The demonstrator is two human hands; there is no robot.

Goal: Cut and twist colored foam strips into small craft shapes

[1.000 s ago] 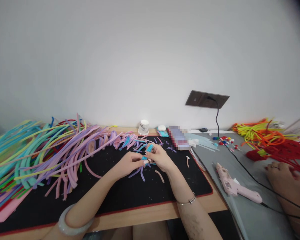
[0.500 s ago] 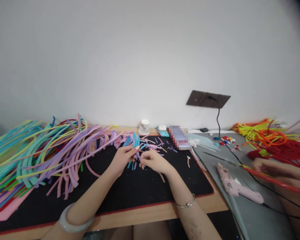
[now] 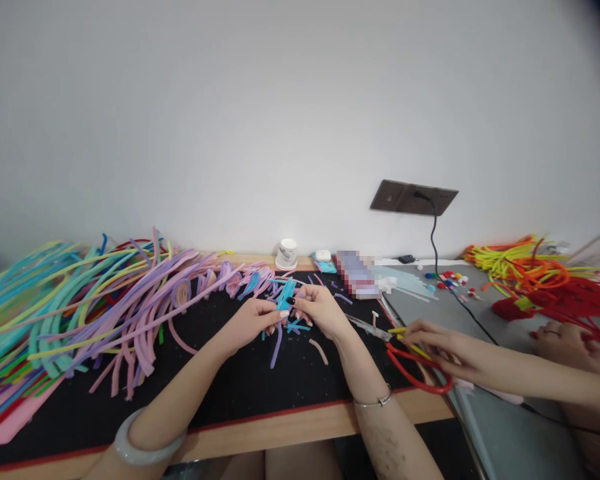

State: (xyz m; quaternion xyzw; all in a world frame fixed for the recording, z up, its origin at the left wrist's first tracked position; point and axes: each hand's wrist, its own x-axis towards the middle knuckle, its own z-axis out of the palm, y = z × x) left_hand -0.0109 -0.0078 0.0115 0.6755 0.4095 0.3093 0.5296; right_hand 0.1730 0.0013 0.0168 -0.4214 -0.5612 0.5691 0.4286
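My left hand (image 3: 253,321) and my right hand (image 3: 321,309) meet over the black mat (image 3: 260,383), fingers pinched together on a short bundle of blue pipe cleaner pieces (image 3: 285,296). Cut purple, blue and pink bits (image 3: 285,333) lie on the mat right under the hands. A large heap of long pastel pipe cleaners (image 3: 90,303) spreads over the mat's left side.
Another person's hand (image 3: 437,347) reaches in from the right with red-handled scissors (image 3: 410,363) and a yellow strip; their other hand (image 3: 563,343) rests by red and orange pipe cleaners (image 3: 535,280). A small cup (image 3: 287,253), pom-poms (image 3: 447,280), a wall socket and cord stand behind.
My hands rose slightly and closed on the blue pieces again. The other person's hand reached left across the grey sheet with scissors, covering the pink glue gun.
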